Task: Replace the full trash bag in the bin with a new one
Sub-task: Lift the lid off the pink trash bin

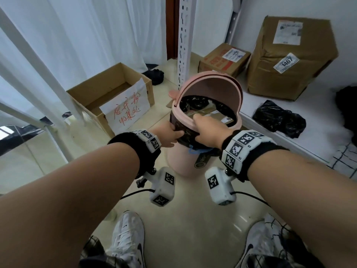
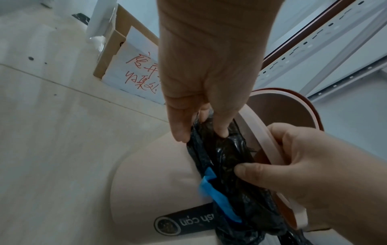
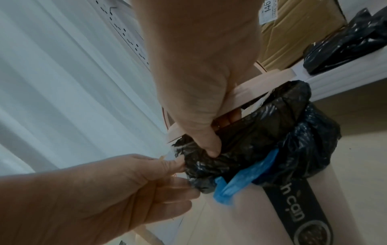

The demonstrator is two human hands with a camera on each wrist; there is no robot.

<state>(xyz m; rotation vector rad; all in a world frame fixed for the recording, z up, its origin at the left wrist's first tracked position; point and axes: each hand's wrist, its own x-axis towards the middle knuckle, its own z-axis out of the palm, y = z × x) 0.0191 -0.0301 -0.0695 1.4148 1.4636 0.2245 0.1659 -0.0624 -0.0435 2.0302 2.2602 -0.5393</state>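
Evidently freeing the full black bag [image 1: 185, 139] from the pink bin [image 1: 177, 161] on the floor, left hand [image 1: 168, 137] and right hand [image 1: 207, 132] pinch its folded-over edge, which next needs peeling clear of the retaining ring [image 1: 186, 120].

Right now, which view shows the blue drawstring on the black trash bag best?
The right wrist view: the blue drawstring hangs unobstructed from the black trash bag. The left wrist view shows it edge-on beside the bag; the head view shows only a small blue loop below the hands.
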